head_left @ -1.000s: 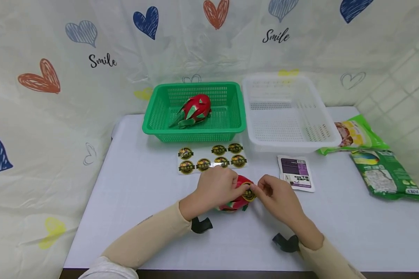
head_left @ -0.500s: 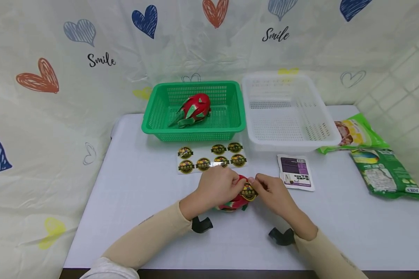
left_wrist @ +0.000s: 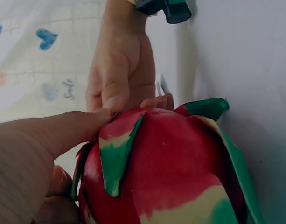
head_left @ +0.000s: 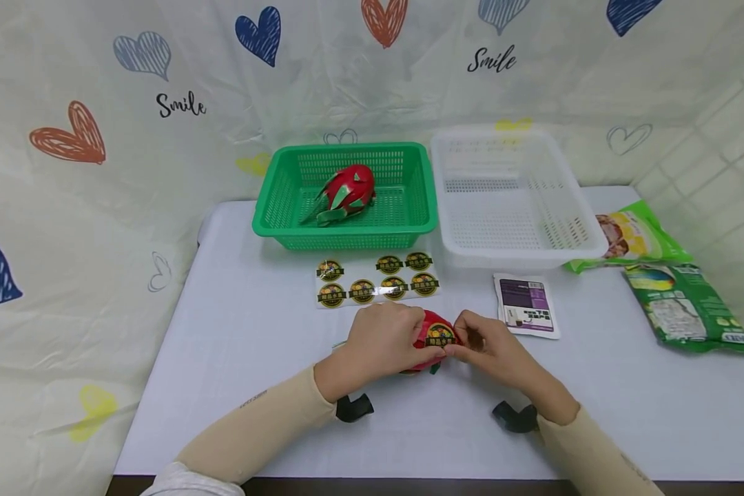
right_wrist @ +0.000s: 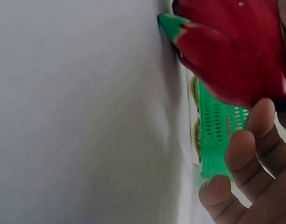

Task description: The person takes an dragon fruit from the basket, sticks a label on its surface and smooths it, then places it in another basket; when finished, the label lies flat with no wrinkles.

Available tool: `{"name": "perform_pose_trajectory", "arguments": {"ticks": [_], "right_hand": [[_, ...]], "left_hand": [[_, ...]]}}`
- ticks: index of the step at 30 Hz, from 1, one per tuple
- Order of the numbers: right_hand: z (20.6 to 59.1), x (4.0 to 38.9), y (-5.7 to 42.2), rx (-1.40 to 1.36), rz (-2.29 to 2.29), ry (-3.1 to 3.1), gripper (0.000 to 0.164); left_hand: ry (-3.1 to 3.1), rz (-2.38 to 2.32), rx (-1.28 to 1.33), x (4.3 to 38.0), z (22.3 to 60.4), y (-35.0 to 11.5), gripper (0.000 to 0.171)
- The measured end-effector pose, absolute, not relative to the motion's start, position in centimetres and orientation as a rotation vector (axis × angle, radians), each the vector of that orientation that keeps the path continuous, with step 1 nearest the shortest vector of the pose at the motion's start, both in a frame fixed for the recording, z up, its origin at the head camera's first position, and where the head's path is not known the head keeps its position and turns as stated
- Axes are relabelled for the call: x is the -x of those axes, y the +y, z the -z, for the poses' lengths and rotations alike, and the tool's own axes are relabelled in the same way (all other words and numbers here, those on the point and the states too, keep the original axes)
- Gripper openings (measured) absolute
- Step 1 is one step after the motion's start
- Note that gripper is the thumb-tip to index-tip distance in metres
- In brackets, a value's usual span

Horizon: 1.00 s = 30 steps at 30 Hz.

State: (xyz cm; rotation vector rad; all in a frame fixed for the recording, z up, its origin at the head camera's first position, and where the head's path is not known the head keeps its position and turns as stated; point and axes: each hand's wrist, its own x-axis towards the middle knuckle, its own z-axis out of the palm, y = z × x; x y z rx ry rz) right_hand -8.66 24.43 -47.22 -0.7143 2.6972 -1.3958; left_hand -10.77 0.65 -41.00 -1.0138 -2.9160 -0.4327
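A red dragon fruit [head_left: 430,321] with green-tipped scales rests near the front middle of the table. My left hand [head_left: 381,344] grips it from the left, its thumb laid along the top. On the fruit's right end sits a round black-and-gold sticker [head_left: 440,335]. My right hand [head_left: 496,350] touches that end, its thumb by the sticker's lower edge and meeting the left thumb. In the left wrist view both thumbs meet on the dragon fruit [left_wrist: 166,154]. From the right wrist view, loosely bent fingers [right_wrist: 240,149] lie against and below the fruit.
A sheet of similar stickers [head_left: 378,281] lies beyond the hands. Behind it stand a green basket [head_left: 347,243] holding another dragon fruit [head_left: 350,190] and a white basket [head_left: 523,260]. At right lie a purple-and-white packet [head_left: 527,306], a light-green bag [head_left: 641,234] and a dark-green bag [head_left: 688,310].
The sticker, earlier between the thumbs and fingertips, now lies flatter on the fruit. My thumbs have moved down to its lower edge, and the right fingers have spread apart from the thumb.
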Motion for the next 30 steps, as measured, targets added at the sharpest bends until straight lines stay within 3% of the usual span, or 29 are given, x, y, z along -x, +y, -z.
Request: {"name": "perform_pose_trajectory", "arguments": {"ticks": [9, 15, 24, 30], "right_hand": [[47.3, 9.3, 25.7, 0.754, 1.422, 2.527, 0.028], [47.0, 9.4, 25.7, 0.785, 1.452, 2.457, 0.017], [46.9, 9.3, 25.0, 0.755, 1.497, 2.429, 0.021], [46.8, 8.8, 24.8, 0.702, 1.431, 2.482, 0.021]], "left_hand": [[-2.909, 0.811, 1.218, 12.0, 41.2, -0.7, 0.044], [-2.914, 0.895, 1.245, 12.3, 40.8, -1.0, 0.043], [-2.922, 0.535, 1.076, 11.2, 41.1, 0.2, 0.054], [-2.929, 0.424, 1.038, 10.8, 41.1, 0.2, 0.052]]}}
